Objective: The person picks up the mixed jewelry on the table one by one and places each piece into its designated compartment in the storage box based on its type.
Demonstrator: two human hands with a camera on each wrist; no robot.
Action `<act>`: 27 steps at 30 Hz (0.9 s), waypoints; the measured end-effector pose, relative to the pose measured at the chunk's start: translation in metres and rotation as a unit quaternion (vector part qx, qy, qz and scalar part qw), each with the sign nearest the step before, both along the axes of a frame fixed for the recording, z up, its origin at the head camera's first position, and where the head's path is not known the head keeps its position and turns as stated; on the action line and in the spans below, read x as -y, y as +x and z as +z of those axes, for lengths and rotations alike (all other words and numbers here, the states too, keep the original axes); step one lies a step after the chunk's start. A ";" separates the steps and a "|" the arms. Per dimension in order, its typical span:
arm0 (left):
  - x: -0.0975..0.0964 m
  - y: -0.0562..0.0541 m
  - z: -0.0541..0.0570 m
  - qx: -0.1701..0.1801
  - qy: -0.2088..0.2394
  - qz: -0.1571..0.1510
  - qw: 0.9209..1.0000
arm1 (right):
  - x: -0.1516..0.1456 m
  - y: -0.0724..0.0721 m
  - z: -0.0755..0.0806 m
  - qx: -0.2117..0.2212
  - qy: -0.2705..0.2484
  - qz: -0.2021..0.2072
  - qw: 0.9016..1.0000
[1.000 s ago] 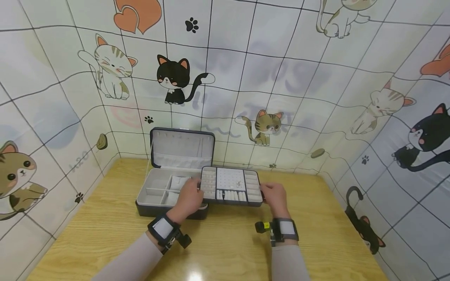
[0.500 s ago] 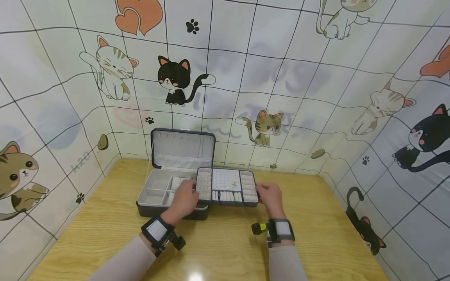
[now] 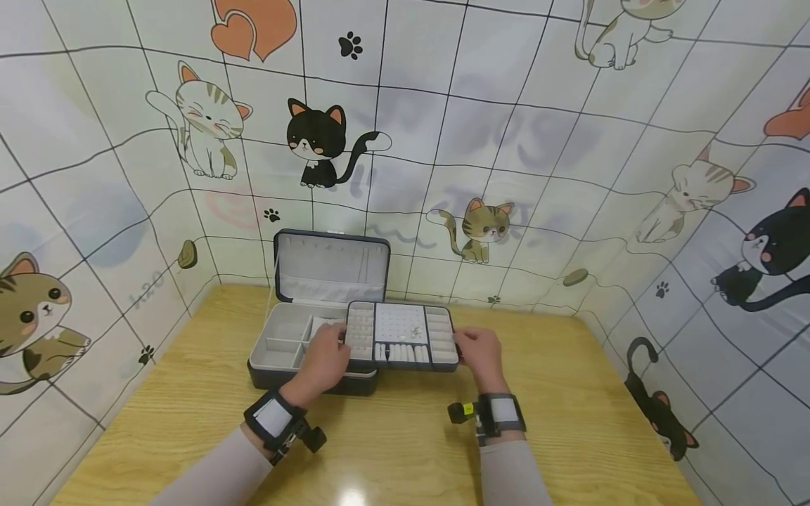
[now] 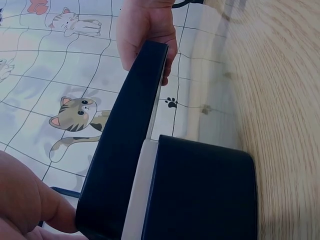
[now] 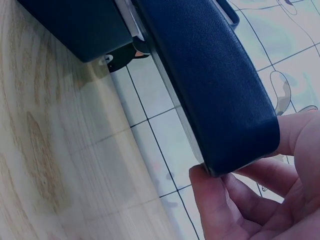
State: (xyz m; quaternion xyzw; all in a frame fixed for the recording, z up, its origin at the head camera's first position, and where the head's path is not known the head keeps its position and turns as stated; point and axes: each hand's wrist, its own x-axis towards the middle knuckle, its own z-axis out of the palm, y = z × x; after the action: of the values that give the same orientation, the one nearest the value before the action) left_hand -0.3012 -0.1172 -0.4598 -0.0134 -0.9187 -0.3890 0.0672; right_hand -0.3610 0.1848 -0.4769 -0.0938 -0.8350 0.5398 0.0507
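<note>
Both hands hold a dark navy jewelry tray (image 3: 400, 322) by its ends, level above the right part of an open jewelry box (image 3: 285, 323). My left hand (image 3: 325, 360) grips the tray's left end, over the box's compartments. At the right end, my right hand (image 3: 482, 355) pinches the tray between thumb and fingers, as the right wrist view shows on the tray's side (image 5: 215, 90). Pale padded slots, a white dotted panel with small earrings, and ring rolls fill the tray. Close under it in the left wrist view is the box's dark wall (image 4: 205, 190).
The box's raised lid (image 3: 332, 267) leans back near the wall, with hooks and a gathered pocket inside. A white cushion (image 3: 321, 325) sits in one compartment. The wooden table (image 3: 405, 443) reaches back to a cat-patterned cloth wall (image 3: 405, 140).
The tray has shifted left, farther over the box, with both hands moving along with it. The box and lid stay put.
</note>
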 end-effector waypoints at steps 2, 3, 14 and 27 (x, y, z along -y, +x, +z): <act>0.002 0.000 0.000 0.000 0.002 0.001 1.000 | 0.002 0.000 -0.001 -0.001 -0.001 0.003 1.000; 0.003 0.000 0.000 0.001 0.004 0.000 1.000 | 0.003 0.000 -0.002 -0.001 -0.002 0.004 1.000; 0.014 0.001 0.000 0.019 0.018 0.015 1.000 | 0.014 0.001 -0.001 -0.006 -0.003 0.013 1.000; 0.024 0.002 0.003 0.018 0.020 0.023 0.999 | 0.026 -0.001 -0.004 -0.004 -0.007 0.020 1.000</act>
State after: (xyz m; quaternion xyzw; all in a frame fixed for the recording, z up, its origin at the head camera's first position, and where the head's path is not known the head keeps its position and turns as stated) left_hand -0.2997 -0.1415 -0.4569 0.0162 -0.9119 -0.4058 0.0596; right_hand -0.3616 0.1592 -0.4810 -0.0756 -0.8326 0.5471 0.0422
